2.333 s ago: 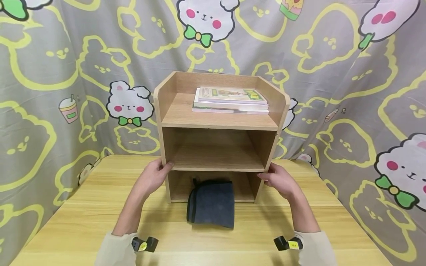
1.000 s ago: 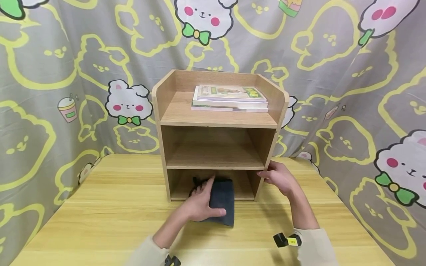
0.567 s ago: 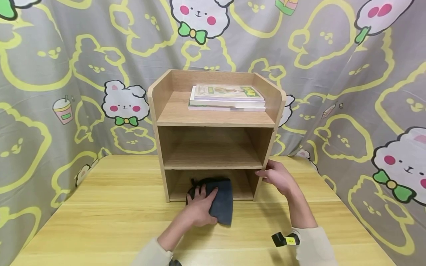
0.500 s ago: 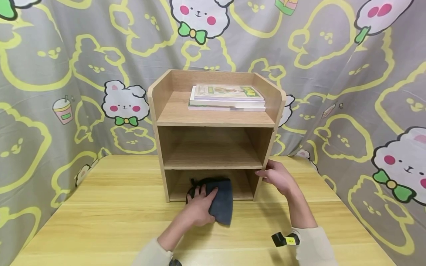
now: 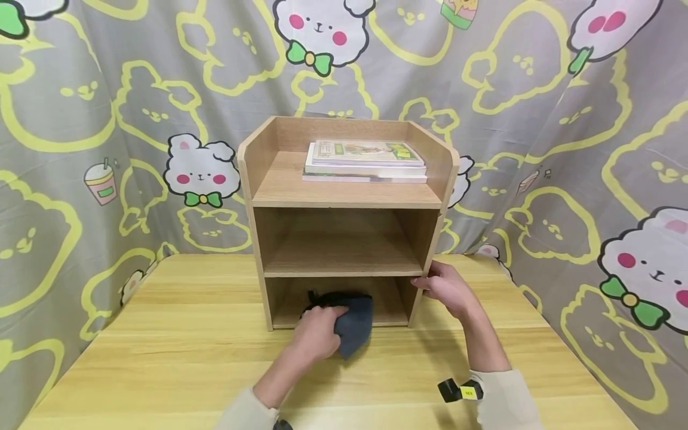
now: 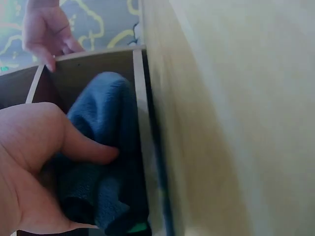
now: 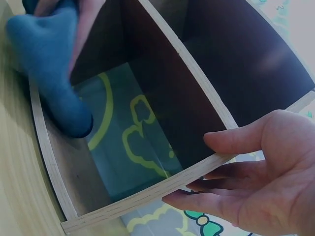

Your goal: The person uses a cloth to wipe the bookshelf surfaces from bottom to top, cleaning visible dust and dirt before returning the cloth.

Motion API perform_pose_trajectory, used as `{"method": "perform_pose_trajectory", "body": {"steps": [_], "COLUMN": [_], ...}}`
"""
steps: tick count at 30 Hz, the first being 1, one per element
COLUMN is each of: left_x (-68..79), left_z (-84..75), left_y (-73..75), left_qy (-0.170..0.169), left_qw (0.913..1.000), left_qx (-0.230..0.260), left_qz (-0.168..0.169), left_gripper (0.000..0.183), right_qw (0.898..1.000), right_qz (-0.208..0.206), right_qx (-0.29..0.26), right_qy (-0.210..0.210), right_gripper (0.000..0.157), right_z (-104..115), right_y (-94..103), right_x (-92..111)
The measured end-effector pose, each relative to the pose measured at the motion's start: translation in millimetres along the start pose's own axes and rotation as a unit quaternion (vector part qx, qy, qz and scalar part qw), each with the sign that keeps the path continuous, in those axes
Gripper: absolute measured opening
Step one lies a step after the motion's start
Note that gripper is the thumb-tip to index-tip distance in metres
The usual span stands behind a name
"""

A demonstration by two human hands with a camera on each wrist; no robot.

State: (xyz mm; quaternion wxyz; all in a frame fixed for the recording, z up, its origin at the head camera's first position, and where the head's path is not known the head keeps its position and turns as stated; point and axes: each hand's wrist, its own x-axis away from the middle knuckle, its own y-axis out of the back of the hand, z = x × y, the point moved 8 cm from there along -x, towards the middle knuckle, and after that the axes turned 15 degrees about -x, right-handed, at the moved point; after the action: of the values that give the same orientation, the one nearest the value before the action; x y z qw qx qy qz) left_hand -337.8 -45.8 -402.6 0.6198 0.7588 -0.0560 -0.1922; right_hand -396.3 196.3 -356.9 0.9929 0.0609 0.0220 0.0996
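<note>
A small wooden desktop shelf (image 5: 344,196) stands on the table. My left hand (image 5: 317,331) grips a dark blue-grey cloth (image 5: 357,327) with black edging at the mouth of the bottom compartment. Bunched in the left wrist view, the cloth (image 6: 104,105) has the thumb pressed across it. Part of it hangs over the shelf's bottom front edge in the right wrist view. My right hand (image 5: 447,291) holds the shelf's right side panel (image 7: 147,196) near the middle board, thumb at the front edge and fingers outside. Most left fingertips are hidden by the cloth.
Several books (image 5: 365,161) lie stacked on the top tier, between raised sides. Below it is the middle compartment (image 5: 344,242). The wood-grain table (image 5: 177,352) extends to both sides. A patterned grey curtain (image 5: 145,107) hangs behind and around.
My left hand left the shelf's left side and came down onto the cloth. Its spread fingers have since curled, bunching the cloth and lifting its lower corner. The right hand keeps its hold.
</note>
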Motion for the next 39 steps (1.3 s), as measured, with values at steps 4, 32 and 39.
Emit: {"method": "perform_pose_trajectory", "body": {"steps": [4, 32, 39], "left_x": [-1.5, 12.3, -2.1], "left_z": [5.6, 34.1, 18.9], "left_y": [20.0, 118.8, 115.4], "left_qy": [0.002, 0.008, 0.022], "left_qw": [0.9983, 0.9612, 0.9733], "left_qx": [0.045, -0.092, -0.158], "left_qz": [-0.036, -0.260, -0.165], "left_gripper": [0.054, 0.068, 0.083], "right_qw": [1.000, 1.000, 1.000], "right_qz": [0.002, -0.002, -0.008], "right_qx": [0.001, 0.004, -0.006], "right_qy": [0.002, -0.001, -0.008], "right_gripper": [0.056, 0.053, 0.053], "right_z": [0.3, -0.8, 2.4], "right_y": [-0.1, -0.2, -0.6], "right_x": [0.2, 0.7, 0.7]}}
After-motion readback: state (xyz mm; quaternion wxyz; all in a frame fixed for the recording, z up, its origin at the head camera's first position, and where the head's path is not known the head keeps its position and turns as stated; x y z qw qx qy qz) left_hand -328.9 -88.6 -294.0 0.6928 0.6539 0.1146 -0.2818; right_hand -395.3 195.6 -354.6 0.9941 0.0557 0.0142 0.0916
